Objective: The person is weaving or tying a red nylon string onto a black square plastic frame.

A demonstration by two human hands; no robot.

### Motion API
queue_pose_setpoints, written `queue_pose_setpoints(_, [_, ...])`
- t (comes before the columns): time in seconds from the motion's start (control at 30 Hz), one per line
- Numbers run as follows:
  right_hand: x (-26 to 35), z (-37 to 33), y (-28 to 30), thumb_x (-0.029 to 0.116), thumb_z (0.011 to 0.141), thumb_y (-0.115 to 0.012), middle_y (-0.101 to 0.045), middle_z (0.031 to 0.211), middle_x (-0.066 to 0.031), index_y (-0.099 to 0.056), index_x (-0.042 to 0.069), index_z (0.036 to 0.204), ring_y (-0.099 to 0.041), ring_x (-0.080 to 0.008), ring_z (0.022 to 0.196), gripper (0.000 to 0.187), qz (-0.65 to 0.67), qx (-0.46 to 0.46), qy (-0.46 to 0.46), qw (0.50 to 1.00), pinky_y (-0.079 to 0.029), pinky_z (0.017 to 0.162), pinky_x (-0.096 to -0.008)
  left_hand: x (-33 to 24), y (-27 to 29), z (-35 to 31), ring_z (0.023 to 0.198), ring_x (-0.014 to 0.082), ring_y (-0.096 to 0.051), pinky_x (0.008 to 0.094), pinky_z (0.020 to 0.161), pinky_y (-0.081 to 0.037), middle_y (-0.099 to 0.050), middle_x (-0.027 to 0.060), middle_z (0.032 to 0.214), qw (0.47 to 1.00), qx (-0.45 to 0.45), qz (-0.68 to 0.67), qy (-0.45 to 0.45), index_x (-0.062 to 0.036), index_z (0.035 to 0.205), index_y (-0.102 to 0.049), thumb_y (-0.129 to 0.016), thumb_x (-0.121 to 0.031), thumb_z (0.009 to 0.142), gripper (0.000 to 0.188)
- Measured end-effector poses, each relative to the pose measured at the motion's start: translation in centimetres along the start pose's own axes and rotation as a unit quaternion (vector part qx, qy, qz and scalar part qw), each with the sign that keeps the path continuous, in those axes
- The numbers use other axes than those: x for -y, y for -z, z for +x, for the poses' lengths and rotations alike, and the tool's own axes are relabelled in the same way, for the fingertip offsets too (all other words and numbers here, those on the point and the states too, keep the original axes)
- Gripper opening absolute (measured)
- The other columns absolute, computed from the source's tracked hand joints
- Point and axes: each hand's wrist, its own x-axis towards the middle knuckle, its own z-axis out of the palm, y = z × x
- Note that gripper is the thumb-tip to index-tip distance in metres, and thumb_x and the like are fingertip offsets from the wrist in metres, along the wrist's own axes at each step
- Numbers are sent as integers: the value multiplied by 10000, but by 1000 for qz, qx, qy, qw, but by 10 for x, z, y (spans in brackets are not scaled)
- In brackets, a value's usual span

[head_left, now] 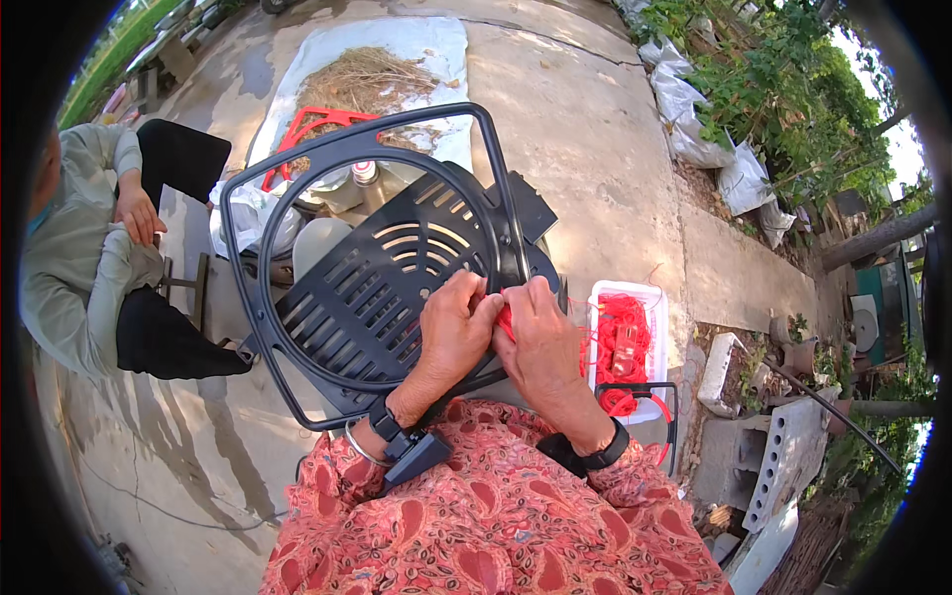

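Observation:
A black metal frame (496,124), a rounded rectangle with a large ring inside it, lies tilted in front of me. Both my hands meet at the right side of its ring. My left hand (451,325) is closed on the ring, its thumb toward the other hand. Closed beside it, my right hand (545,342) has red cord (505,319) at its thumb and fingers; most of that cord is hidden. Beneath the frame is a black slotted plastic panel (382,273), with curved slots toward its middle.
To my right stands a white plastic basket (594,347) with red cord (625,327) inside. A seated person (89,248) is at the left. Beyond the frame are a red frame (293,134), a bottle (367,178) and a white sheet (451,50) bearing dry stalks. Concrete blocks (788,461) lie at right.

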Motion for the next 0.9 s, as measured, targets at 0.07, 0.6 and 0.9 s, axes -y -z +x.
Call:
queue_pose_setpoints(0.07, [1,2,-6,43,731,-696,-506,1031,-153,-506,9,1131,-569,-337,944,444,29,-31,-3,999,-507,732,-427,-4,4,2,657,312,-573,405,587,-417,-548,122,731,1000,-13,15,-4,-28,802,-534,-691,-162,810,207])
queue_pose_setpoints(0.6, [-14,17,-18,48,679,-728,-507,835,-106,-598,46,973,-537,-304,736,322,31,-144,82,986,-439,644,-423,-1,3,0,579,260,-531,354,537,-407,-532,127,693,995,-43,-86,-24,14,821,-545,-673,-5,815,130])
queue_pose_setpoints(0.9, [-59,31,-1,194,937,-622,-628,700,-30,-634,-20,1017,-599,-100,607,229,391,85,-201,894,-484,535,-237,7,8,-16,470,45,-504,230,408,-391,-593,21,598,977,-2,-189,97,18,828,-609,-638,-50,893,99])
